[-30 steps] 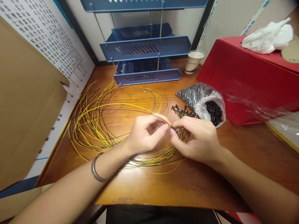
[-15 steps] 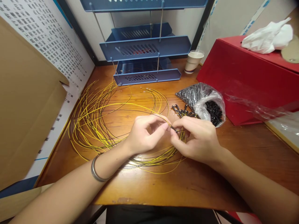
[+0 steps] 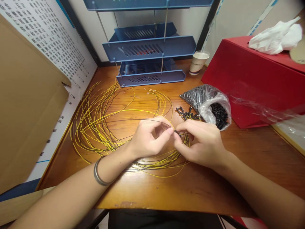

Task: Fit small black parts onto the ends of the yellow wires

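Observation:
Above the wooden table my two hands meet, fingertips almost touching. My left hand (image 3: 152, 135) pinches a thin yellow wire and a black wire near their ends. Between finger and thumb, my right hand (image 3: 200, 140) grips a small black sleeve (image 3: 177, 133), which the wire ends meet; whether they pass inside it I cannot tell. A large loose coil of yellow and black wires (image 3: 95, 127) spreads to the left and runs beneath my hands. Beyond my right hand lies a cluster of wire ends with black sleeves (image 3: 187, 113) on them.
A clear plastic bag (image 3: 205, 105) full of small black parts lies open at the right. Behind it stand a paper cup (image 3: 199, 62) and a red box (image 3: 252, 86) with white tissue on top. A blue tiered rack (image 3: 150, 78) stands at the back, cardboard (image 3: 28, 105) at the left.
The yellow and black wires leading to my fingers have sagged slightly lower. Both hands keep the same pinch, almost unmoved, and the whole view has shifted a little.

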The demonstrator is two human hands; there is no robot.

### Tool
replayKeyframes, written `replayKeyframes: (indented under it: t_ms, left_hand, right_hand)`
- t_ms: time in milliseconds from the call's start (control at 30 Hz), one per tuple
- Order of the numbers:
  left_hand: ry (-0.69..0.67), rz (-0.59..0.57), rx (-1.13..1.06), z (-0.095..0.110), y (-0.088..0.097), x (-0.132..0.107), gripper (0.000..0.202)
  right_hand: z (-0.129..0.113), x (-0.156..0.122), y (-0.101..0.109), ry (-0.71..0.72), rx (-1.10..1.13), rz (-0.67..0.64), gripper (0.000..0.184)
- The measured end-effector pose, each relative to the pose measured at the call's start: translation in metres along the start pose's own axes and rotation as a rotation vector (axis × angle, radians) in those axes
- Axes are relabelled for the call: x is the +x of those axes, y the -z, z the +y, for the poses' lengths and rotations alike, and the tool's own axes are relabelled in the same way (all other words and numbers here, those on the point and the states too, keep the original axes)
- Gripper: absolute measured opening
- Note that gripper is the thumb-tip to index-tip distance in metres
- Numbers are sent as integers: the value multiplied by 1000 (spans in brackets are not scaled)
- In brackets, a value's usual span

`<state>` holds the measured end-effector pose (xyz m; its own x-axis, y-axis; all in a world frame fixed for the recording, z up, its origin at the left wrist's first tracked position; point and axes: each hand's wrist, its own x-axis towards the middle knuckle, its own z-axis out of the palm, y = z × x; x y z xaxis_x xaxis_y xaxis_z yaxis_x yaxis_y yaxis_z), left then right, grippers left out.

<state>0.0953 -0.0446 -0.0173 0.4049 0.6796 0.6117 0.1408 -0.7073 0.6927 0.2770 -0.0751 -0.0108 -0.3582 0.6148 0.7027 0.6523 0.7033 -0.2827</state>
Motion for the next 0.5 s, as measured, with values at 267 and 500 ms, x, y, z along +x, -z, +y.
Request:
replayKeyframes:
  t_ms: [267, 500]
  left_hand:
    - [-12, 74, -1, -2, 0, -1, 12]
    - [73, 127, -102, -4, -1, -5, 12]
  right_hand:
    - [0, 1, 0, 2, -8, -2, 8]
    - [0, 3, 0, 9, -1, 6, 7]
